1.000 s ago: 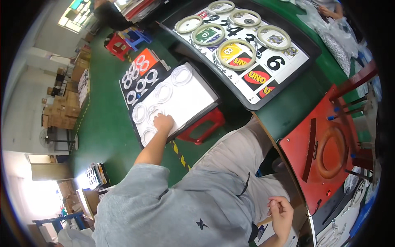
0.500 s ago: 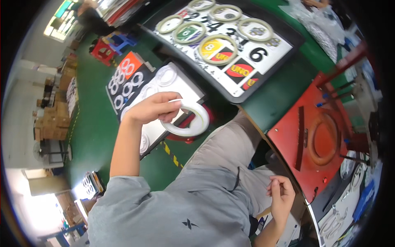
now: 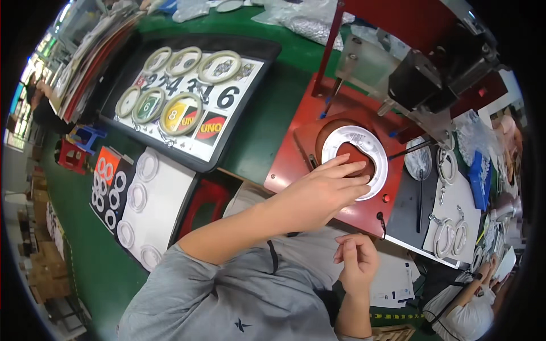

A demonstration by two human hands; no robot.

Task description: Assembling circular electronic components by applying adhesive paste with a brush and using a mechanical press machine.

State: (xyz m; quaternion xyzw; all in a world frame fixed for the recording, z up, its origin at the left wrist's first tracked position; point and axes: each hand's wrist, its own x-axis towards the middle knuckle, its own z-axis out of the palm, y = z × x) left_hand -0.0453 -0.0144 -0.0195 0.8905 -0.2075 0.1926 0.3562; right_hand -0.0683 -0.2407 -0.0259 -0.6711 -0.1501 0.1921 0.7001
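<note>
A white ring point(image 3: 380, 170) with a wavy inner edge lies in the round seat of the red machine base point(image 3: 290, 165). Across its near-left rim stretches my left hand point(image 3: 327, 193), fingers spread and their tips over the ring's opening. The thumb of that hand is hidden. My right hand point(image 3: 358, 261) hovers by the machine's front edge, close to my lap, with its fingers curled in and nothing visible in them. Above and behind the ring stands the machine's upper part point(image 3: 415, 85), with a dark block and a clear plate.
Left of the machine, a black-rimmed tray point(image 3: 219, 153) bears several cream rings point(image 3: 182, 113) on printed sheets. Farther left, a white board point(image 3: 162, 193) carries more white rings. Right of the machine are rings with chains point(image 3: 446, 238), a blue bin point(image 3: 480, 182) and another person point(image 3: 472, 301).
My left hand has carried the white ring rightward from above the white board onto the red machine, and its fingers have spread. The view has turned right. My right hand stays curled.
</note>
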